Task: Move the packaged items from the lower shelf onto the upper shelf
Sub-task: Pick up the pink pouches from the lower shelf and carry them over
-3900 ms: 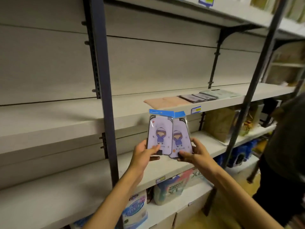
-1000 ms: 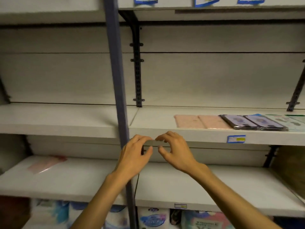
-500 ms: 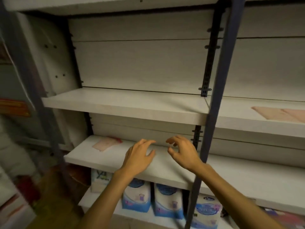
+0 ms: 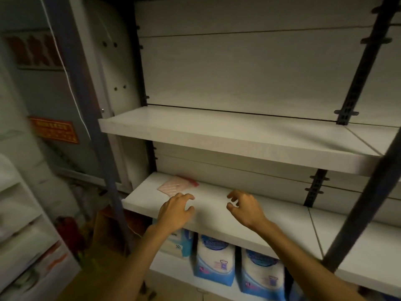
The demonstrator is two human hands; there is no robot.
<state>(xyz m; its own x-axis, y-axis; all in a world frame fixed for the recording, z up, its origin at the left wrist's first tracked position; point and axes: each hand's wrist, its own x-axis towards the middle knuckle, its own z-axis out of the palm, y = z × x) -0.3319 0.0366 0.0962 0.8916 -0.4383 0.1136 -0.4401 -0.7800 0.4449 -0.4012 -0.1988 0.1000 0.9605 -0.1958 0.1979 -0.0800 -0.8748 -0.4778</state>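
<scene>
a: head view, what's the packaged item (image 4: 176, 186) look like?

b: flat thin packet, pale pink with faint diagonal whitish stripes, a red strip along its far right edge. blurry, can't read any print.

a: where is it?

b: lying flat on the lower shelf (image 4: 217, 213), near the left end, toward the back. upper shelf (image 4: 238, 135) is right above it.

a: hands?

b: left hand (image 4: 175, 211) hovers over the lower shelf's front edge, fingers spread and loosely bent, holding nothing. fingertips just beside the packet's near edge; can't tell if they touch it. right hand (image 4: 246, 208) is to the right, well apart from the packet, fingers loosely curled, also holding nothing. the two hands are apart with bare shelf between them.

a: anything else?

b: blue and white packs (image 4: 214, 260) stand upright on the shelf below. dark upright post (image 4: 366, 192) crosses the right side, another post (image 4: 91, 118) on the left. red sign (image 4: 54, 132) on the grey wall at left, text not readable.
</scene>
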